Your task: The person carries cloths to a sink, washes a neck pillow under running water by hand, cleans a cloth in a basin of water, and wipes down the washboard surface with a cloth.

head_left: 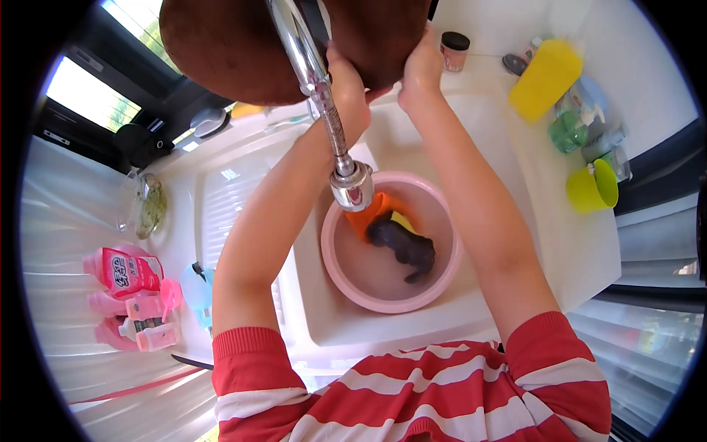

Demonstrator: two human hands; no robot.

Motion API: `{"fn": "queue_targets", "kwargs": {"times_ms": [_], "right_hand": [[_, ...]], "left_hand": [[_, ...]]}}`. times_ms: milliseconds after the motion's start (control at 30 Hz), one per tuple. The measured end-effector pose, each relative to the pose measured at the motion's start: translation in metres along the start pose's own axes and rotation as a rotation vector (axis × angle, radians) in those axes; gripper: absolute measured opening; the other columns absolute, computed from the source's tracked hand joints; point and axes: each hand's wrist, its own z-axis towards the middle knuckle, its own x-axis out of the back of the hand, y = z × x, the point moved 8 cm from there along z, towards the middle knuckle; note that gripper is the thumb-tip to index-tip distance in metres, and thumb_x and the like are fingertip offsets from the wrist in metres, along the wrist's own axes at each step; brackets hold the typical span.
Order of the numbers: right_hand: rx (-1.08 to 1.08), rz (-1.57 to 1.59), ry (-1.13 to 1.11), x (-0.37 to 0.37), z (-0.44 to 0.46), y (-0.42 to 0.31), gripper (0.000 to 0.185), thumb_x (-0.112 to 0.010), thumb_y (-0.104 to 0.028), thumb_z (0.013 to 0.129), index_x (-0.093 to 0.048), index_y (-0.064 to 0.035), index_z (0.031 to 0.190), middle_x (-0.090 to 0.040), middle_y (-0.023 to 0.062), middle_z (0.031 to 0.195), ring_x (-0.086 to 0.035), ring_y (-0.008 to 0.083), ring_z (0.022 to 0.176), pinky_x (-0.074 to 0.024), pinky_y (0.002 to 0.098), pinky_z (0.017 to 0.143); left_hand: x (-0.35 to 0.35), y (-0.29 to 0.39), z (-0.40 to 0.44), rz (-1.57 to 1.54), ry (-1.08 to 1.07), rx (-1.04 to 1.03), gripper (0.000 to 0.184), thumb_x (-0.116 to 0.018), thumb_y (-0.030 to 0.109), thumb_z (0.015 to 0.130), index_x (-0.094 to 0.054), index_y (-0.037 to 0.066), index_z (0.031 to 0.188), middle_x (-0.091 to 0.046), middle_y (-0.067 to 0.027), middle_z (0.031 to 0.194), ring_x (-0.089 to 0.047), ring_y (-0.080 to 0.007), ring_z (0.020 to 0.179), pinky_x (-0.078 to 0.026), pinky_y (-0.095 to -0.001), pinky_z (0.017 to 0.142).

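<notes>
From my end I see what looks like a home laundry or wash corner: a white sink (479, 309) with a ribbed washboard slope (228, 199), a chrome faucet (352, 184), a pink basin (333, 276) of cloudy water, pink detergent bottles (132, 271) along one side, and sheer curtains (59, 199) beside dark-framed windows (96, 92).

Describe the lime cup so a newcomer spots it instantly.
Find the white sink holding the pink basin. On the ledge right of it, the lime cup is nearest the person: solid yellow-green and open-mouthed, unlike the see-through green bottle beyond.
</notes>
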Motion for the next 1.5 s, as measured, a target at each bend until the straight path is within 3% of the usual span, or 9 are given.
{"fn": "queue_targets", "kwargs": {"times_ms": [167, 267, 333, 433, 500, 667, 800, 1400, 1500], "right_hand": [[0.026, -0.007, -0.059, -0.003, -0.003, -0.045, 0.068, -0.038, -0.059, 0.087, -0.049, 0.0006, 0.118, -0.058, 0.0044, 0.099, -0.051, 0.0136, 0.083, -0.0388, 0.0263, 0.075], [0.074, -0.005, -0.188, -0.025, 0.018, -0.058, 0.052, -0.04, -0.047, 0.091, -0.058, 0.0007, 0.103, -0.061, 0.0113, 0.096, -0.054, 0.0196, 0.09, -0.0417, 0.0309, 0.083], [0.496, -0.331, -0.124, -0.039, 0.0, -0.087, 0.057, -0.043, -0.054, 0.089, -0.057, 0.0016, 0.095, -0.059, 0.0112, 0.088, -0.052, 0.0179, 0.083, -0.0419, 0.0309, 0.078], [0.687, -0.326, -0.064, -0.044, -0.009, -0.096, 0.052, -0.053, -0.047, 0.087, -0.057, 0.0039, 0.081, -0.057, 0.0111, 0.073, -0.052, 0.0186, 0.073, -0.0421, 0.0332, 0.067], [0.764, -0.348, 0.009, -0.04, -0.014, -0.102, 0.052, -0.055, -0.046, 0.086, -0.058, 0.0048, 0.076, -0.057, 0.0134, 0.068, -0.053, 0.0211, 0.068, -0.0424, 0.0353, 0.064], [0.878, -0.333, 0.108, -0.038, -0.023, -0.109, 0.056, -0.055, -0.047, 0.085, -0.058, 0.0072, 0.071, -0.057, 0.021, 0.063, -0.054, 0.0281, 0.059, -0.0424, 0.0391, 0.06], [0.887, -0.365, 0.115, -0.037, -0.021, -0.108, 0.055, -0.053, -0.044, 0.087, -0.059, 0.008, 0.071, -0.057, 0.0223, 0.061, -0.054, 0.0294, 0.058, -0.043, 0.0395, 0.059], [0.893, -0.289, -0.039, -0.04, -0.028, -0.109, 0.045, -0.05, -0.035, 0.091, -0.061, 0.0082, 0.087, -0.064, 0.0177, 0.076, -0.058, 0.0209, 0.071, -0.0451, 0.0338, 0.068], [0.81, -0.293, -0.135, -0.036, -0.027, -0.106, 0.045, -0.05, -0.036, 0.091, -0.061, 0.0072, 0.087, -0.063, 0.0132, 0.076, -0.054, 0.0169, 0.072, -0.0442, 0.0319, 0.068]], "left_hand": [[-0.002, 0.002, -0.005, -0.077, -0.184, -0.015, 0.079, -0.025, 0.071, 0.082, -0.023, 0.018, 0.14, -0.031, -0.0058, 0.143, -0.032, -0.0254, 0.127, -0.021, -0.049, 0.102], [-0.008, 0.014, -0.007, -0.255, -0.127, 0.03, 0.075, -0.031, 0.067, 0.082, -0.028, 0.016, 0.138, -0.034, -0.0058, 0.141, -0.032, -0.0264, 0.127, -0.023, -0.0505, 0.102], [-0.016, 0.017, -0.006, -0.313, -0.096, 0.062, 0.066, -0.036, 0.061, 0.083, -0.035, 0.016, 0.132, -0.039, -0.0049, 0.136, -0.036, -0.0255, 0.125, -0.026, -0.0492, 0.101], [-0.022, 0.016, 0.009, -0.418, -0.072, 0.009, 0.052, -0.041, 0.051, 0.085, -0.045, 0.015, 0.122, -0.049, -0.0027, 0.126, -0.044, -0.0224, 0.118, -0.032, -0.0443, 0.099], [-0.022, 0.017, 0.017, -0.473, -0.031, -0.04, 0.038, -0.042, 0.042, 0.088, -0.053, 0.015, 0.113, -0.058, -0.0001, 0.114, -0.053, -0.0179, 0.107, -0.038, -0.0351, 0.096], [-0.016, 0.017, 0.024, -0.485, 0.096, -0.124, 0.044, -0.044, 0.035, 0.086, -0.052, 0.004, 0.115, -0.057, -0.0074, 0.116, -0.054, -0.0224, 0.105, -0.041, -0.0337, 0.093], [-0.018, 0.016, 0.028, -0.469, 0.065, -0.106, 0.035, -0.039, 0.033, 0.089, -0.052, 0.012, 0.114, -0.058, -0.002, 0.113, -0.053, -0.0202, 0.106, -0.04, -0.0338, 0.093], [-0.017, 0.019, 0.019, -0.387, 0.012, -0.165, 0.041, -0.041, 0.035, 0.089, -0.05, 0.006, 0.117, -0.055, -0.0061, 0.117, -0.052, -0.0212, 0.106, -0.041, -0.0324, 0.092], [-0.009, 0.01, 0.008, -0.31, -0.042, -0.1, 0.045, -0.035, 0.042, 0.093, -0.045, 0.011, 0.124, -0.052, -0.0033, 0.123, -0.049, -0.0242, 0.112, -0.038, -0.0399, 0.095]]}}
